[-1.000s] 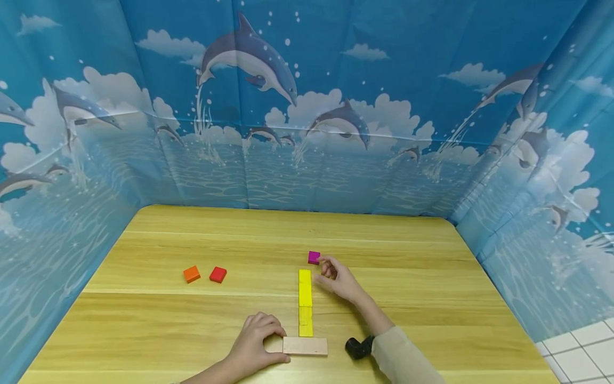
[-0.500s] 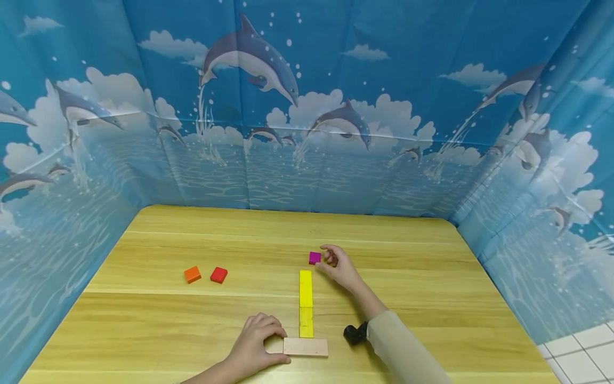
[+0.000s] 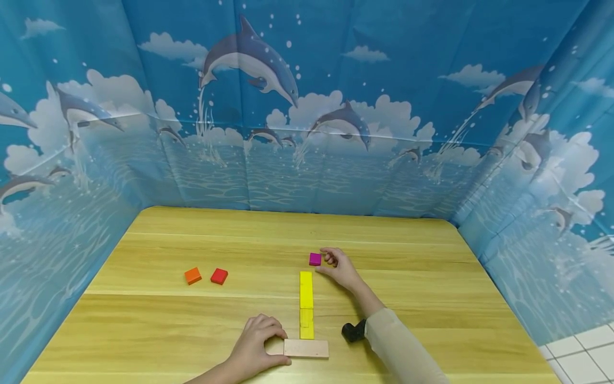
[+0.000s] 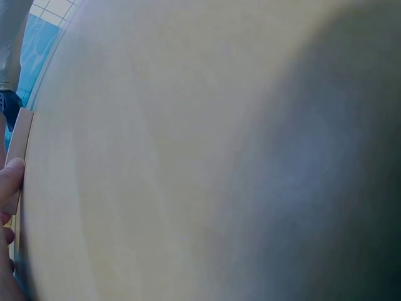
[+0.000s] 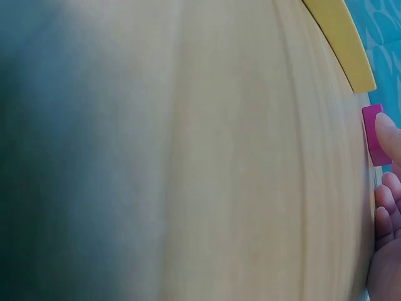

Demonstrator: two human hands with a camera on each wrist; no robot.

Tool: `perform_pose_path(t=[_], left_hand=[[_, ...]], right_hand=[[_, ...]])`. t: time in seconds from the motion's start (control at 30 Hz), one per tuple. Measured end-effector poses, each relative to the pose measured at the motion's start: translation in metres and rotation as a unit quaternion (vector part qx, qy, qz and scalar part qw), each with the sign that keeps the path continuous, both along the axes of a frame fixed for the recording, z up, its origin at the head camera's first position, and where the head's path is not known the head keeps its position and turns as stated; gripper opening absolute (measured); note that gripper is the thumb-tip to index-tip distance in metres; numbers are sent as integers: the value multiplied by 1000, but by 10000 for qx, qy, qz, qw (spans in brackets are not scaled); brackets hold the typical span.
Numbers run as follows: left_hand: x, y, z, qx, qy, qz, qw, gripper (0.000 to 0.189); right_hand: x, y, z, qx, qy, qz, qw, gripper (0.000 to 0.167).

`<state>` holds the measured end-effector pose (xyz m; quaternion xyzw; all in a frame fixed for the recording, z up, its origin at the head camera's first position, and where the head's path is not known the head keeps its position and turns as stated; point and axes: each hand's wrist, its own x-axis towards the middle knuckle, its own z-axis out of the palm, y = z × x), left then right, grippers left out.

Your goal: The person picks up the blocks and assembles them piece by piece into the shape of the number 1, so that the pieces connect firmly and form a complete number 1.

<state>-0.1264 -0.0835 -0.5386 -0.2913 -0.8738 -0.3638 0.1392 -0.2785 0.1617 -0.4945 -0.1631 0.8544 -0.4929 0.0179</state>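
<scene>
At the near side of the table, my left hand [image 3: 256, 344] holds the left end of a pale wooden block [image 3: 307, 349], thumb on its near edge and fingers at the far edge. The left wrist view shows the thumb lying against this wooden block [image 4: 20, 135]. Two yellow blocks [image 3: 306, 290] run end to end away from it, in a line. Just beyond them is a small purple block [image 3: 315, 259]. My right hand [image 3: 342, 271] has thumb and forefinger around its right side. In the right wrist view the thumb overlaps the purple block [image 5: 373, 135].
An orange block [image 3: 193, 276] and a red block [image 3: 219, 276] lie apart on the left of the wooden table [image 3: 158, 320]. A black device [image 3: 353, 332] sits at the right wrist, beside the sleeve. A dolphin-print curtain [image 3: 297, 176] encloses the table's back and sides.
My right hand drew back slightly from over the purple block, spread its thumb and forefinger, then settled around the block's right side. My left hand and the blocks stayed in place.
</scene>
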Motion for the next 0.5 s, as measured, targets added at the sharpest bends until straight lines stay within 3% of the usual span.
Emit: perform_pose_path(t=[0.13, 0.23, 0.5], left_hand=[[0, 0, 0, 6, 25, 2, 10000, 34], [0, 1, 0, 29, 87, -5, 10000, 34], [-1, 0, -1, 47, 133, 12, 9999, 34]], right_hand=[[-10, 3, -20, 153, 223, -175, 9995, 43], [-12, 3, -25, 230, 217, -285, 9991, 42], [-12, 1, -26, 320, 269, -376, 9984, 37]])
